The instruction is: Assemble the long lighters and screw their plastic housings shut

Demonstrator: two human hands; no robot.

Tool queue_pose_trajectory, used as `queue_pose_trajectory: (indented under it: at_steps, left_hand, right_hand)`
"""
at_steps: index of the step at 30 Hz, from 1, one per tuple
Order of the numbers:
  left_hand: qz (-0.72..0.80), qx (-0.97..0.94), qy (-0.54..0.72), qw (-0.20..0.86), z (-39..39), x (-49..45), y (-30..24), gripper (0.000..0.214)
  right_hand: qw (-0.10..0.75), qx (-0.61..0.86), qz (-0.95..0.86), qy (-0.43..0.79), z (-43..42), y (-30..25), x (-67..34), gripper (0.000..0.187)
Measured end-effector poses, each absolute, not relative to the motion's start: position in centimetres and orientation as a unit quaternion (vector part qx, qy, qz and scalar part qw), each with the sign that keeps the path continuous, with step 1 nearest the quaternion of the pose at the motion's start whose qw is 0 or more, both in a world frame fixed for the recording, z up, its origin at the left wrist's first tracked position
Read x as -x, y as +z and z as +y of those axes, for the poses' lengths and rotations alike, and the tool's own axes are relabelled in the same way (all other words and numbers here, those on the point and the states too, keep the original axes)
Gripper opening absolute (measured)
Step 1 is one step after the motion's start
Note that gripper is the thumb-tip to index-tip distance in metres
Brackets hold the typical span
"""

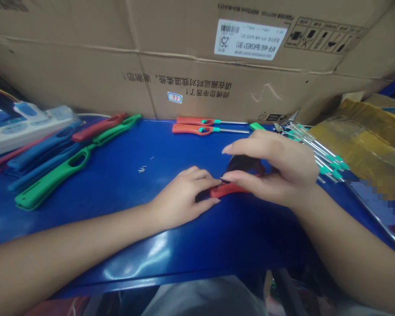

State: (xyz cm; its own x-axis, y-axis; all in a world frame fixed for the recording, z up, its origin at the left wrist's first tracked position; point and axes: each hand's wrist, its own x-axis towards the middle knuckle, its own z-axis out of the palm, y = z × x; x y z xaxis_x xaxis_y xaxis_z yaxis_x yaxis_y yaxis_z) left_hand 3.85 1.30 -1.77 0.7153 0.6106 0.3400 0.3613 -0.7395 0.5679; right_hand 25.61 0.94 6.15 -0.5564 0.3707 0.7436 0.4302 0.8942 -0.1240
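On the blue table, my left hand (187, 195) is closed around one end of a red-orange lighter casing (228, 189), its thumb and fingers pinching the side. My right hand (279, 169) curves over the other end, with thumb and forefinger around a black tool (242, 163). The tool's narrow dark tip meets the casing close to my left fingertips. Its kind I cannot make out, since my fingers hide much of it. Several tiny metal screws or pins (141, 169) lie on the table to the left.
Two red lighters with metal tubes (197, 129) lie at the back. Green (52, 180), blue and red casings are piled left beside a white power strip (29, 127). Several metal tubes with teal ends (329, 162) lie right, near yellow-taped cardboard (371, 136). A large carton (98, 66) stands behind.
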Motion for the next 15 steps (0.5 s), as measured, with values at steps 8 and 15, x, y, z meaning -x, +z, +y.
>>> queue_pose_trajectory:
  at_steps: [8,15]
  left_hand:
    - [0.273,-0.896,0.257,0.238,1.32,-3.74,-1.79,0.027]
    - [0.272,-0.899,0.254,0.232,1.33,-3.75,-1.69,0.027]
  right_hand:
    - [0.403,0.24,-0.882,0.047,0.52,6.74,-25.4,0.024]
    - [0.375,0.235,-0.896,0.026,0.66,6.78,-25.75,0.032]
